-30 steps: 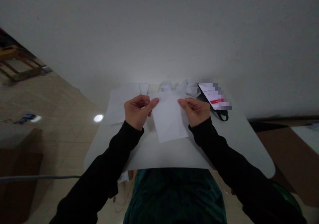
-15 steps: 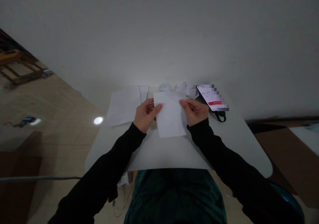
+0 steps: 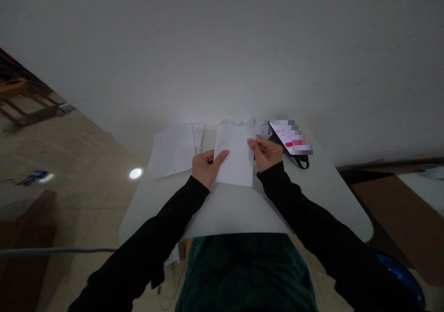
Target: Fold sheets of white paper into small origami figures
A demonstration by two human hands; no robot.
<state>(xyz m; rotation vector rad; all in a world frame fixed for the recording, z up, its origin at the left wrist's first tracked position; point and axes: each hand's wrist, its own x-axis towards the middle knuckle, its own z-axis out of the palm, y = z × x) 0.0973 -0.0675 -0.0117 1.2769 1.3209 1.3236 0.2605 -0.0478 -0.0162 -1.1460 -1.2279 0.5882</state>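
A folded white paper (image 3: 235, 157) is held just above the small white table (image 3: 243, 205), between both hands. My left hand (image 3: 207, 166) grips the paper's left edge, with the forefinger stretched onto its face. My right hand (image 3: 266, 153) pinches the upper right edge with curled fingers. Both arms wear black sleeves. The paper stands nearly square to me.
A flat stack of white sheets (image 3: 175, 148) lies on the table's left. Crumpled white paper (image 3: 248, 122) sits at the back by the wall. A phone (image 3: 289, 138) with a lit screen and a black strap lies at the right. Wooden furniture (image 3: 24, 100) stands far left.
Both hands have carried the paper away from me toward the wall and turned it straighter. The left hand has shifted right along with it.
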